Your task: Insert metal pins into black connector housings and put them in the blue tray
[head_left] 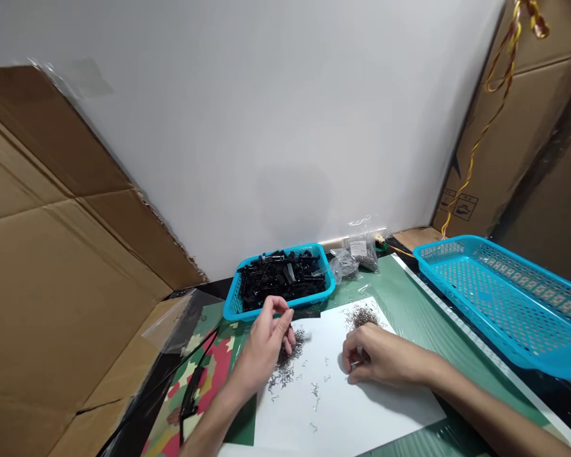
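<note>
Your hands [385, 355] are resting half-curled at the paper [342, 425], contents unclear; metal pieces [363, 316] are looking light, stiff, pinchable mid-length.

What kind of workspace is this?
Probably a small tabletop station for sorting or assembling parts, hemmed in by cardboard. Signs: a blue basket heaped with black parts, and tiny metal pieces piled and scattered on white paper.

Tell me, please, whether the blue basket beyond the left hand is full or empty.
Full: black parts fill the blue basket nearly to its rim.
</note>
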### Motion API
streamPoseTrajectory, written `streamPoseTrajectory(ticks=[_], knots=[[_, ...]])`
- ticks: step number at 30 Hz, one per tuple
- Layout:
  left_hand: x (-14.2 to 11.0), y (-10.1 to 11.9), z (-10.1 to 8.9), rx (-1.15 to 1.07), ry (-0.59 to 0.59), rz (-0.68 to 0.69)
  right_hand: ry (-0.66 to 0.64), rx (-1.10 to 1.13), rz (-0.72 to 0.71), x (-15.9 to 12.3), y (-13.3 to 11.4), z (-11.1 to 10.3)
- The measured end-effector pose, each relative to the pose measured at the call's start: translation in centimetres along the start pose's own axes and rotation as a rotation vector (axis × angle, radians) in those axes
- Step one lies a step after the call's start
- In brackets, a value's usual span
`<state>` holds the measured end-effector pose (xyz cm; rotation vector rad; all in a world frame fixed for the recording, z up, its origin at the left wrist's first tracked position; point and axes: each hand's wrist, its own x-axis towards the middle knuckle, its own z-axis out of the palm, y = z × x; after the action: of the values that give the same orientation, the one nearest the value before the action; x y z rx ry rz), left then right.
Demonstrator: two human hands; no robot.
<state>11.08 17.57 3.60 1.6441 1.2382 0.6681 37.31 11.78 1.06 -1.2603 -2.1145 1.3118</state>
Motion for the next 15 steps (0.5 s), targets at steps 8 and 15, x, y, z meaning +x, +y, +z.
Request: streamPoseTrajectory(ticks=[8,15], knots=[[-1.8,0.3,0.5,-0.005,-0.165,0.031,-0.031,0.146,0.069,-0.4,-0.3,-0.4],[-2.6,0.1,0.9,0.007,-0.325,0.036,0.049,0.471,0.121,-0.2,0.1,0.0]])
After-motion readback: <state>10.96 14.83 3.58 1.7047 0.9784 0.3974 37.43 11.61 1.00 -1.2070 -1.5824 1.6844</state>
